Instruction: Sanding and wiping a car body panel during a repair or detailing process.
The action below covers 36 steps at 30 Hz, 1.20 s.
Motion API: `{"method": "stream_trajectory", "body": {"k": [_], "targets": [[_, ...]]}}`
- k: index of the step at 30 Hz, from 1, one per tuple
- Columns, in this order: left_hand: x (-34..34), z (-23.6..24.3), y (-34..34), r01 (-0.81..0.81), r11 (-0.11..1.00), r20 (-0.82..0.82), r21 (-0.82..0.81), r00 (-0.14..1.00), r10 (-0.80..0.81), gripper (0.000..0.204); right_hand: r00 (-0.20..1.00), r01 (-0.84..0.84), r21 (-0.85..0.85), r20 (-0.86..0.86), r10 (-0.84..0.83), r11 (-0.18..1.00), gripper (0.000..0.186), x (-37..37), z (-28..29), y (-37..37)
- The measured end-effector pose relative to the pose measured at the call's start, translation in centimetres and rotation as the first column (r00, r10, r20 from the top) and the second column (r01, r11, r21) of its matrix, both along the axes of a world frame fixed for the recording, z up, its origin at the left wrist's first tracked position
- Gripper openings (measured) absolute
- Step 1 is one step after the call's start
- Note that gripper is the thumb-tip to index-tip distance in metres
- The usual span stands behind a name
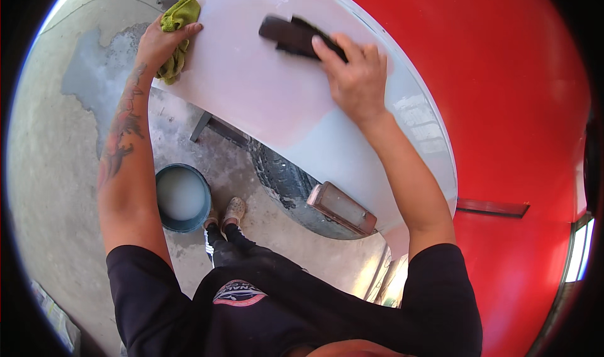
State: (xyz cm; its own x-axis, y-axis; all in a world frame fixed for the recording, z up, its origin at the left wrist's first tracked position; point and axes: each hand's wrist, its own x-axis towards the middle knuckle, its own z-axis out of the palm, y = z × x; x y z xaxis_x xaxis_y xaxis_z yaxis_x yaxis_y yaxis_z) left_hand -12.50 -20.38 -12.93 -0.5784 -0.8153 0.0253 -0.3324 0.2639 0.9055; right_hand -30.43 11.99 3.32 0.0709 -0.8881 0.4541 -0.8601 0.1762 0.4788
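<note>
My left hand [165, 42] is closed on a crumpled yellow-green cloth [181, 12], its thumb lying over the far left edge of a pale white-and-pinkish vehicle panel [245, 92]. Part of the cloth hangs down beside the wrist. My right hand [358, 73] grips a dark sanding block [292, 36] by its right end. The block lies against the panel's upper middle and is slightly smeared by motion. Its underside is hidden.
A vehicle's red bodywork [503, 92] rises on the right. Below the panel is a dark tyre [283, 181], with a rectangular brown-framed lamp [343, 209] beside it. A round bucket [182, 196] of cloudy liquid stands near my feet. The concrete floor has a wet patch [97, 73].
</note>
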Motion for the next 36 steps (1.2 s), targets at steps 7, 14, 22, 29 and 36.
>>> {"method": "stream_trajectory", "body": {"k": [7,14,22,29,36], "targets": [[-0.6,0.5,0.7,-0.042,0.998,-0.01,-0.045,0.999,0.042,0.082,0.986,-0.161,0.16,-0.024,0.166,0.974,0.033,-0.6,0.4,3.3],[0.6,-0.3,-0.2,0.009,1.0,-0.007,0.021,1.0,-0.008,0.083,0.997,-0.014,0.073,0.075,0.008,0.997,0.042,1.9,-1.3,4.4],[-0.9,-0.8,0.1,-0.012,1.0,-0.034,-0.018,0.999,0.011,0.084,0.998,-0.055,0.002,-0.004,0.055,0.998,0.035,-0.7,2.0,-2.6],[-0.2,0.6,0.3,-0.026,1.0,-0.023,-0.004,0.999,0.026,0.082,1.0,-0.01,0.086,0.022,0.009,0.996,0.039,1.8,-1.1,6.9],[1.4,0.3,0.3,-0.049,0.989,-0.035,-0.14,0.998,0.044,0.072,0.978,-0.028,0.048,-0.207,0.038,0.998,0.042,-0.6,1.2,-5.4]]}}
